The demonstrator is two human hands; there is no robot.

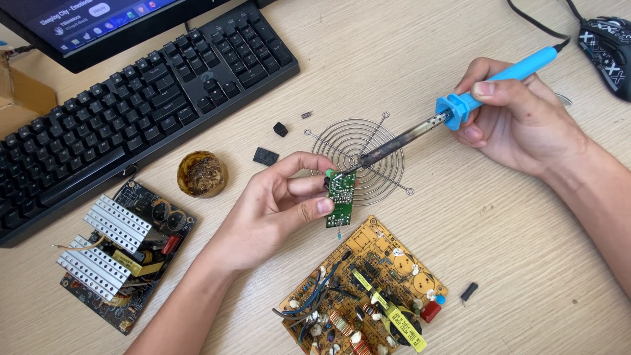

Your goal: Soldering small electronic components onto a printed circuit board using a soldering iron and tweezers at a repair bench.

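Head view looked down on a pale wooden desk (pixel 499 223). Near the middle, the left hand (pixel 276 210) held a small green circuit board (pixel 341 198) upright, pinched between the thumb on its lower edge and the fingers curled over its upper left corner, so the grip was closed firmly on the board. The right hand (pixel 519 118) was wrapped around the blue handle of a soldering iron (pixel 453 105), thumb on top and fingers folded beneath, clamped on it. The iron's dark, scorched shaft ran down and to the left, and its tip met the top edge of the green board; whether it actually touched a solder joint was hard to tell at this size.

Just behind the board lay a round wire fan guard (pixel 358 148) flat on the desk. Below the left hand sat a yellow-brown circuit board (pixel 365 289) crowded with coils and capacitors, lying flat and apart from the hand. At lower left was a dark power board with silver heatsinks (pixel 121 253). A small round tin of brownish flux or cleaning wool (pixel 202 173) stood between that board and the left hand. Two small black parts (pixel 266 156) lay near the fan guard. A black keyboard (pixel 138 92) and the lower edge of a monitor (pixel 98 26) filled the upper left, and a patterned mouse (pixel 608 49) sat at upper right.
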